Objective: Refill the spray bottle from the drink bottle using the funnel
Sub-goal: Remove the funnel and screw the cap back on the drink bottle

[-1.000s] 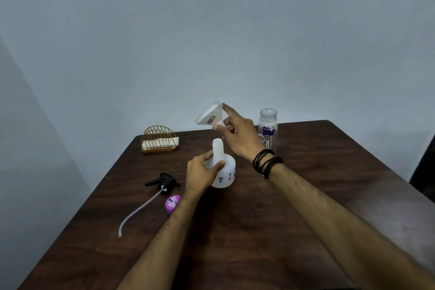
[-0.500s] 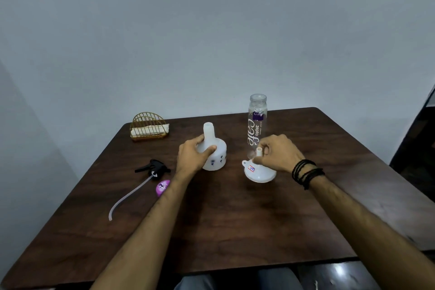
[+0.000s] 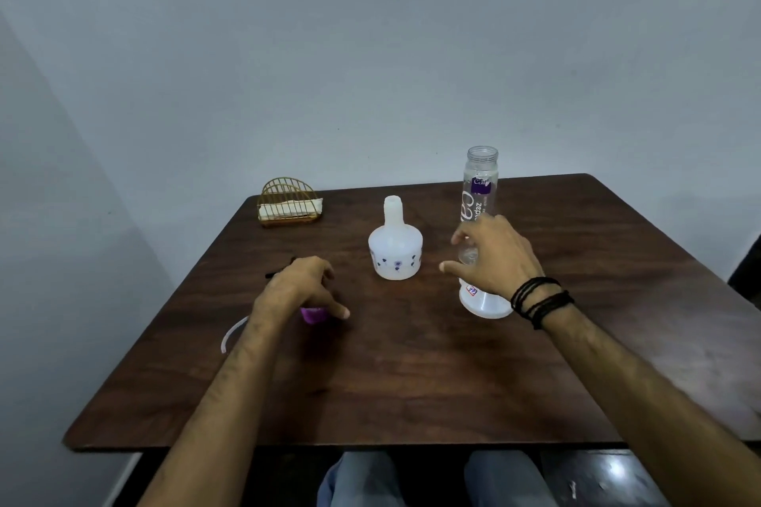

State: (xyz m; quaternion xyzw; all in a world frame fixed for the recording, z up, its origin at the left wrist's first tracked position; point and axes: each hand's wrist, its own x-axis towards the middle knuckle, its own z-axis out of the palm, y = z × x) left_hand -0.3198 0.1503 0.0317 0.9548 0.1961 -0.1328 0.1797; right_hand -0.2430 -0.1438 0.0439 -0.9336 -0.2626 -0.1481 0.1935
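The white spray bottle (image 3: 396, 253), neck uncapped, stands alone at the table's middle. The clear drink bottle (image 3: 479, 187) with purple lettering stands open to its right. The white funnel (image 3: 484, 303) lies mouth-down in front of the drink bottle. My right hand (image 3: 492, 255) hovers over the funnel with fingers spread and nothing in it. My left hand (image 3: 298, 286) is lowered over the black spray head (image 3: 274, 272) and the purple cap (image 3: 313, 315); its fingers are apart. Most of the spray head is hidden beneath it, and its white tube (image 3: 230, 335) curls out to the left.
A gold wire holder (image 3: 288, 204) with white napkins sits at the table's far left. The dark wooden table (image 3: 412, 383) stands against a pale wall. My knees show below its near edge.
My right hand set the funnel down mouth-down and let go of it. My left hand released the spray bottle and moved left over the spray head and purple cap.
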